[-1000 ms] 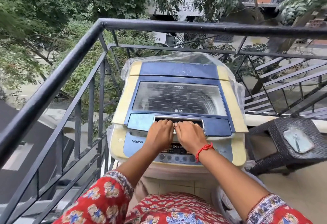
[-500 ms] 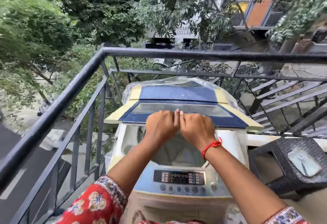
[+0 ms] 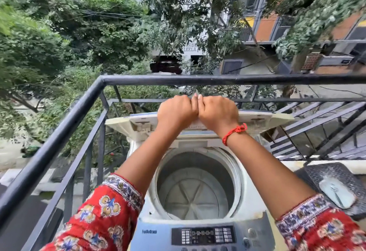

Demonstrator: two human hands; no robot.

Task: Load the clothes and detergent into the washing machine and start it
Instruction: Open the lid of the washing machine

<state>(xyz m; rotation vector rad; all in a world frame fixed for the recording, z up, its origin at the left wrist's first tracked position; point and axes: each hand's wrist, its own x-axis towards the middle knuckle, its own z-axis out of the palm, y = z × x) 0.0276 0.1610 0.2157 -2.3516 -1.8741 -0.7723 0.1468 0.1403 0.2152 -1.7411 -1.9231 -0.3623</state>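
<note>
A top-loading washing machine (image 3: pixel 249 201) stands in the corner of a balcony. Its lid (image 3: pixel 122 122) is folded up and back, showing its pale underside. My left hand (image 3: pixel 177 112) and my right hand (image 3: pixel 217 113), which has a red thread at the wrist, grip the lid's raised front edge side by side. The drum (image 3: pixel 195 189) lies open below and looks empty, with a grey ribbed base. A blue control panel (image 3: pixel 204 235) with buttons runs along the near edge. No clothes or detergent are in view.
A black metal railing (image 3: pixel 79 108) runs along the left and across the back, close behind the lid. A dark wicker stool (image 3: pixel 334 173) with a pale flat object (image 3: pixel 336 193) on it stands to the right. Trees and buildings lie beyond.
Both hands have lifted the lid from flat and shut to raised and folded back, uncovering the drum. The camera view has tilted up and moved closer.
</note>
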